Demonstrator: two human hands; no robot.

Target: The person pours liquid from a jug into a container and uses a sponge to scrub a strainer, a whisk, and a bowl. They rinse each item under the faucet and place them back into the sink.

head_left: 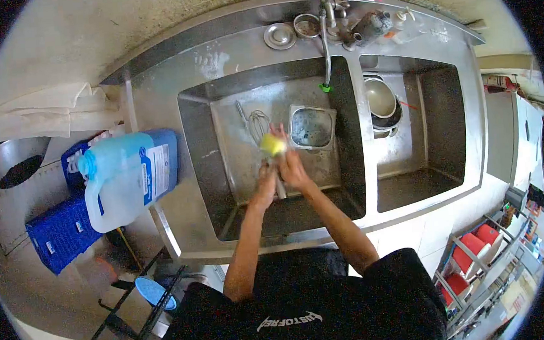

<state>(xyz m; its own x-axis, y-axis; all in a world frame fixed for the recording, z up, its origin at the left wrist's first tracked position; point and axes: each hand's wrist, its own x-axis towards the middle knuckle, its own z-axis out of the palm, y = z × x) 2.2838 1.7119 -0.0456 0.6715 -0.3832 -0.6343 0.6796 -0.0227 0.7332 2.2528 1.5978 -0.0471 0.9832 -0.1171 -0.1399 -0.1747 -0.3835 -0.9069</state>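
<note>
Both my hands are over the left basin (234,166) of a steel double sink. My right hand (292,169) is closed, pressing a yellow sponge (273,145) that is slightly blurred. Close beside it, my left hand (265,186) is wrapped round a slim greyish utensil (280,189), whose lower end shows between my wrists. The sponge and fingers hide its upper part, so I cannot make out its kind. Just beyond the sponge a wire whisk (258,126) lies on the basin floor. To the right sits a square metal pan (312,127) with wet, soapy-looking contents.
A faucet (325,48) with a green tip hangs over the left basin. Stacked metal bowls (381,98) are in the right basin. A large blue liquid jug (132,175) stands on the left ledge. Bottles (372,27) and a small metal cup (306,26) line the back.
</note>
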